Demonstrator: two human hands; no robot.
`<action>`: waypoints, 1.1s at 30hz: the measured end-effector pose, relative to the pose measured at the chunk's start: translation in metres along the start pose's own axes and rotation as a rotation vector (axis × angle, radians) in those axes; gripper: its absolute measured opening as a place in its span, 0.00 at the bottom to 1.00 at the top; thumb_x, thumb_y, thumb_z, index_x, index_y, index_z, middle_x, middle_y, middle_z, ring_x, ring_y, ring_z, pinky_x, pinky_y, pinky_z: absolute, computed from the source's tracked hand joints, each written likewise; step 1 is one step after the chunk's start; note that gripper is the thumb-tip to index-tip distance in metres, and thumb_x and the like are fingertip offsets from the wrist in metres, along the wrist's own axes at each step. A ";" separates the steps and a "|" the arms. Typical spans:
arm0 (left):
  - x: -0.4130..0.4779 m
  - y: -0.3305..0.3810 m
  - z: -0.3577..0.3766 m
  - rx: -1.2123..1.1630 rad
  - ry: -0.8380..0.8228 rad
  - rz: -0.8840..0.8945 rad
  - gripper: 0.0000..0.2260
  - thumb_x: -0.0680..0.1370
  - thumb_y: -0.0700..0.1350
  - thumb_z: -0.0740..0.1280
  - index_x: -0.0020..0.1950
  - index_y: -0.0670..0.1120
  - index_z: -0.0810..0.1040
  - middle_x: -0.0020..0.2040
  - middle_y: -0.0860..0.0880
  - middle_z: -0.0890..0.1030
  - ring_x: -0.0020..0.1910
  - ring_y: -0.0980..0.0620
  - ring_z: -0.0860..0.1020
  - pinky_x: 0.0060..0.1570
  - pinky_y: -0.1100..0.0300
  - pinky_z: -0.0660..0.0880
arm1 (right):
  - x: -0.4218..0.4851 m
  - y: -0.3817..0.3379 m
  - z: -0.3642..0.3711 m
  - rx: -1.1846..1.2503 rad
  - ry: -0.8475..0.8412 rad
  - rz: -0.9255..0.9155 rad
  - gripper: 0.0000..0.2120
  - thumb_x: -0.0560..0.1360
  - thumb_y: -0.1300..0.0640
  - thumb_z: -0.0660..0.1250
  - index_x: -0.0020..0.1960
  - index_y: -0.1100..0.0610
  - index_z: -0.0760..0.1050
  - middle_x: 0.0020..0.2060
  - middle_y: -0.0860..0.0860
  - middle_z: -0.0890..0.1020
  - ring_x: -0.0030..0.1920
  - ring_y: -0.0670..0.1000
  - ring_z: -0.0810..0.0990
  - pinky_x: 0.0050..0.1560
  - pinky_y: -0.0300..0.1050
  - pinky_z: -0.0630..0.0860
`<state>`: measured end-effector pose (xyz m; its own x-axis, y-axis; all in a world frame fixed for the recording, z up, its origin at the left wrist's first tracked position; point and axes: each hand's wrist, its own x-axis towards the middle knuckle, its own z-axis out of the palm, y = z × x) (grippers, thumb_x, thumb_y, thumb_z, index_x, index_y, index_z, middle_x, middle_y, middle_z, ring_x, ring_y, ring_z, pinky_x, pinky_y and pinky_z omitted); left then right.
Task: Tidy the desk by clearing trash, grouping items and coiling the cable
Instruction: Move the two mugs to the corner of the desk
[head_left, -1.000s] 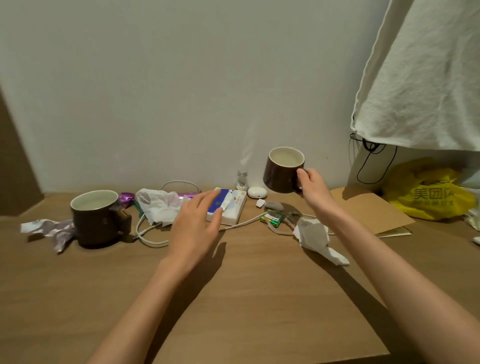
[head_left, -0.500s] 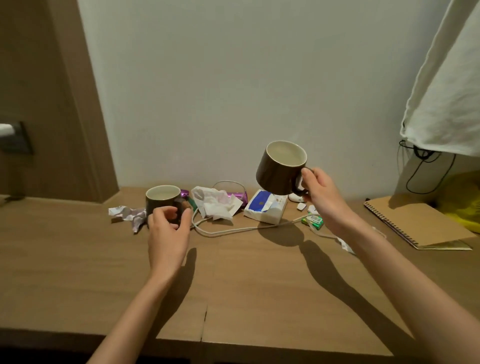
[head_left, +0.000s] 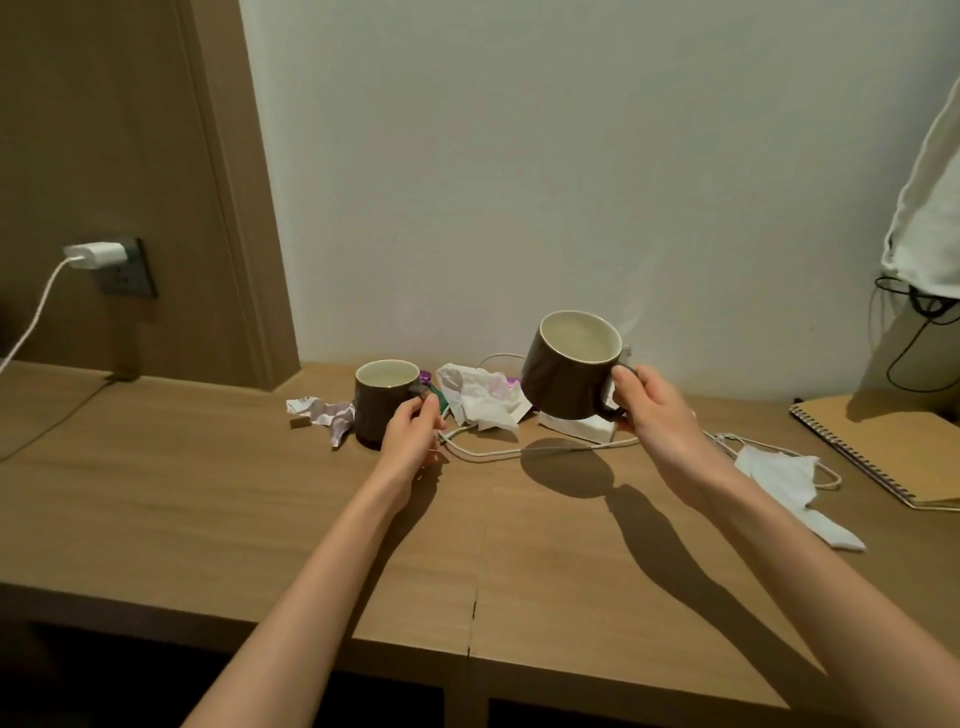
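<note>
Just curled the left hand (head_left: 410, 436) round the standing mug (head_left: 376, 410) handle, raised mug (head_left: 566, 374) gripped in right hand (head_left: 649, 410) fingers (head_left: 623, 384); sets up grouping both

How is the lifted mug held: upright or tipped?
Tipped. The right hand grips the mug by its handle, clear of the desk; its rim leans toward the camera, showing the pale inside.

Rear wall (head_left: 519, 156): plain, pale and unadorned.
Side panel (head_left: 104, 156): brown wood, set left of the rear wall, with a raised vertical edge.
Socket (head_left: 130, 273): grey, mounted on the side panel; a white charger (head_left: 96, 254) is plugged in.
Desk (head_left: 208, 493): light brown wood, divided by a seam (head_left: 474, 597).
Light: shadows are thrown rightward across the desk.
</note>
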<state>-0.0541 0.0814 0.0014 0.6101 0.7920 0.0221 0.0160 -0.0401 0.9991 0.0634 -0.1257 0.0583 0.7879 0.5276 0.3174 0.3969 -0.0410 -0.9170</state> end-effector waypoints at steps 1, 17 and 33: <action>0.002 0.001 0.000 0.033 0.009 -0.008 0.13 0.82 0.52 0.56 0.55 0.45 0.73 0.39 0.49 0.74 0.33 0.55 0.68 0.31 0.63 0.66 | -0.001 0.001 0.001 -0.005 -0.006 0.001 0.10 0.83 0.51 0.54 0.45 0.51 0.70 0.41 0.49 0.73 0.44 0.48 0.72 0.47 0.46 0.72; -0.003 -0.005 -0.025 0.229 0.094 0.050 0.16 0.82 0.52 0.52 0.38 0.48 0.69 0.56 0.39 0.71 0.43 0.52 0.71 0.42 0.59 0.74 | -0.013 -0.011 0.023 -0.025 -0.057 -0.001 0.12 0.83 0.52 0.53 0.54 0.59 0.70 0.43 0.50 0.74 0.44 0.44 0.73 0.42 0.40 0.72; -0.036 0.017 -0.111 -0.182 0.106 0.153 0.15 0.83 0.50 0.53 0.37 0.48 0.66 0.43 0.48 0.72 0.42 0.54 0.71 0.43 0.61 0.70 | -0.004 -0.022 0.067 0.016 -0.142 -0.035 0.12 0.83 0.51 0.53 0.55 0.57 0.71 0.48 0.52 0.75 0.48 0.49 0.74 0.44 0.41 0.73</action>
<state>-0.1642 0.1199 0.0222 0.5078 0.8449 0.1681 -0.2189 -0.0622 0.9738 0.0200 -0.0705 0.0612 0.6984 0.6435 0.3133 0.4146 -0.0070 -0.9100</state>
